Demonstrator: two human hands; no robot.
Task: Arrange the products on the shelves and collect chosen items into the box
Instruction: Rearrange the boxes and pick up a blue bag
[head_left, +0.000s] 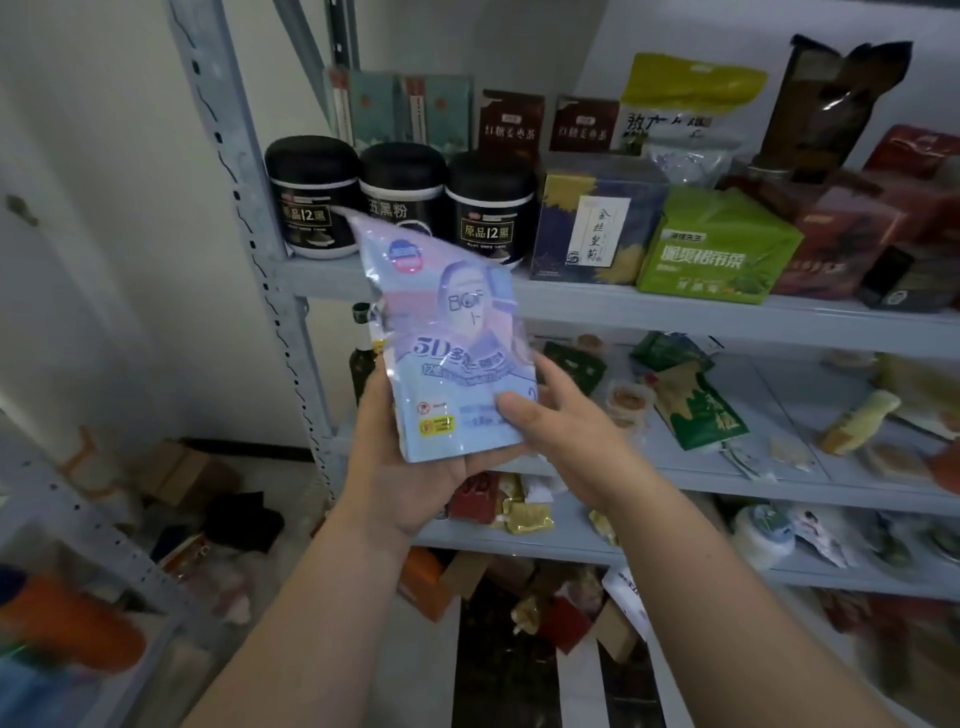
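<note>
I hold a light blue plastic packet (447, 343) upright in front of the grey metal shelving (675, 314). My left hand (410, 462) cups its bottom edge from below and the left. My right hand (566, 421) grips its lower right side, thumb across the front. The packet's top corner leans toward three black jars (400, 200) on the upper shelf. No box for collecting is in view.
The upper shelf carries a dark blue box (592, 223), a green box (722, 249), red boxes and bags. The shelf below holds green pouches (696, 410) and loose snacks. Cartons and clutter (519, 597) lie on the floor. Another rack (78, 519) stands at the left.
</note>
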